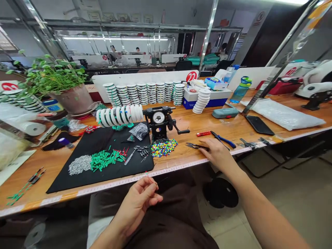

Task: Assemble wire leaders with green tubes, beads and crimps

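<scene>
My left hand (141, 199) is over my lap, in front of the table edge. Its thumb and fingers are pinched on a thin dark strand with a small red and green tip (146, 173); most of it is hidden by the fingers. My right hand (218, 154) rests on the table to the right, fingers closing round the handles of small snips (193, 146), whose pointed blades face left. Blue-handled pliers (225, 140) and a red tool (203, 134) lie just beyond that hand. Multicoloured beads (163, 148) are heaped left of the snips.
A black mat (62, 180) bears silver pieces (80, 164), green tubes (103, 160) and dark parts (142, 152). Behind it stands a hand-cranked winder (158, 121) with white spools (119, 116). A phone (259, 124) lies right, finished-looking green-tipped strands (26, 186) left, a potted plant (74, 98) behind.
</scene>
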Demonstrator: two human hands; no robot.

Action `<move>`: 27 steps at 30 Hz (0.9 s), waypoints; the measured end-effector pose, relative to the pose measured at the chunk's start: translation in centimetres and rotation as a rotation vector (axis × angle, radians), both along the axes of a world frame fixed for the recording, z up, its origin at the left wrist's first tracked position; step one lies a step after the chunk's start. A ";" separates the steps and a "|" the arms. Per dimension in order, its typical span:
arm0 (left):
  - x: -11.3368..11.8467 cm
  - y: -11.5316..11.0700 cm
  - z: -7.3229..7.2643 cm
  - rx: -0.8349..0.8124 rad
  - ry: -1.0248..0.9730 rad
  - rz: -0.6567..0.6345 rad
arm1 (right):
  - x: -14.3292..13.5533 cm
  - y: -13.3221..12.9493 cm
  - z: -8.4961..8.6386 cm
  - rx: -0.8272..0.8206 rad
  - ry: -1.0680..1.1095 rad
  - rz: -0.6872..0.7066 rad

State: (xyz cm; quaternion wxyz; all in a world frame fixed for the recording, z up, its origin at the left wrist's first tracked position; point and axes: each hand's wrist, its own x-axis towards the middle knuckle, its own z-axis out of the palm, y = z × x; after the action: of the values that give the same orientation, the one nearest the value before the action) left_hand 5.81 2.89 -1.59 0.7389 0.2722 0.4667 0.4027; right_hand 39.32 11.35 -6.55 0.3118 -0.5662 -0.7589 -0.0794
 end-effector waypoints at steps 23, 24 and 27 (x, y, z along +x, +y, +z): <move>0.9 -0.9 -0.6 0.093 -0.081 0.077 | -17.5 -13.8 -0.4 -1.143 1.544 0.523; 1.0 -1.0 -0.7 0.092 -0.079 0.070 | -17.7 -13.8 -0.4 -1.136 1.544 0.524; 1.0 -1.1 -0.9 0.091 -0.080 0.047 | -18.0 -13.8 -0.1 -1.132 1.539 0.516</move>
State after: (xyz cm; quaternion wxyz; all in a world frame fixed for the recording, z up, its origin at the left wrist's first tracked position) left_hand 6.81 1.82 -2.52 0.7340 0.2783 0.4243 0.4513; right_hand 21.35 -2.49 -6.63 0.4111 -0.3460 -0.3754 0.7552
